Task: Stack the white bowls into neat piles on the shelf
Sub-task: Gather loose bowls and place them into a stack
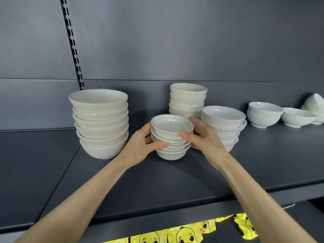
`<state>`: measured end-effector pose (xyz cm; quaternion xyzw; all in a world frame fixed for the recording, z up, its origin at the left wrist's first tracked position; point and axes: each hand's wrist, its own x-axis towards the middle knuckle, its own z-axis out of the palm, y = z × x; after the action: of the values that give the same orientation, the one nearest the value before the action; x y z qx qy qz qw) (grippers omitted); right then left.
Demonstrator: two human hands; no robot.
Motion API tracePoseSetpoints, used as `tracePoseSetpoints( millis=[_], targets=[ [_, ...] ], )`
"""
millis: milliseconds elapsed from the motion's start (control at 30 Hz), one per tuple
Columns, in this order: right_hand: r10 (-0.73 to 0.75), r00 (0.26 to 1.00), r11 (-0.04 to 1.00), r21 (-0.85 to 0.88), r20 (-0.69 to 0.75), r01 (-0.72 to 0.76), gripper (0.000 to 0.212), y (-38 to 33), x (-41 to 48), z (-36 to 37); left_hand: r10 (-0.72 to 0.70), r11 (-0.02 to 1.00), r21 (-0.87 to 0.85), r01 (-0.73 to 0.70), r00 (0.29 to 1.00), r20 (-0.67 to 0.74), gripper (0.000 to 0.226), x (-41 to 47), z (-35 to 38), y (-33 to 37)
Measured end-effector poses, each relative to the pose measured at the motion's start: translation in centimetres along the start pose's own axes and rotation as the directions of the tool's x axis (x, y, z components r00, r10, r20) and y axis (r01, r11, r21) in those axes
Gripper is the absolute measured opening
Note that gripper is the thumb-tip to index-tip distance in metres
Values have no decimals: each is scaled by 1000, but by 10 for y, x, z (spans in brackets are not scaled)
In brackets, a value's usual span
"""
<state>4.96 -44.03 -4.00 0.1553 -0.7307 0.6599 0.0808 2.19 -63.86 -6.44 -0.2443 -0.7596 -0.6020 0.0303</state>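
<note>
A small pile of rimmed bowls is clasped by the left hand and right hand between finished stacks, while loose bowls at three o'clock are left unstacked.

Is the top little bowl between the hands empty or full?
Empty. The top little bowl sits right side up, and its bare white inside shows down to the bottom, with nothing in it.

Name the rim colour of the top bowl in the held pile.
White top bowl has a thin dark rim line, seen in the head view.
</note>
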Motion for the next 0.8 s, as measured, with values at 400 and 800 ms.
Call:
tracePoseSetpoints(
  millis=[400, 800],
  targets=[
    [17, 994, 998, 51, 104, -22, 34, 3, 22, 17, 0, 999, 33, 4, 993, -122, 70, -7, -12, -14],
    [-26, 983, 999, 32, 184, 21, 60, 17, 27, 2, 8, 991, 130, 17, 982, -186, 62, -7, -3, -18]
  ],
)
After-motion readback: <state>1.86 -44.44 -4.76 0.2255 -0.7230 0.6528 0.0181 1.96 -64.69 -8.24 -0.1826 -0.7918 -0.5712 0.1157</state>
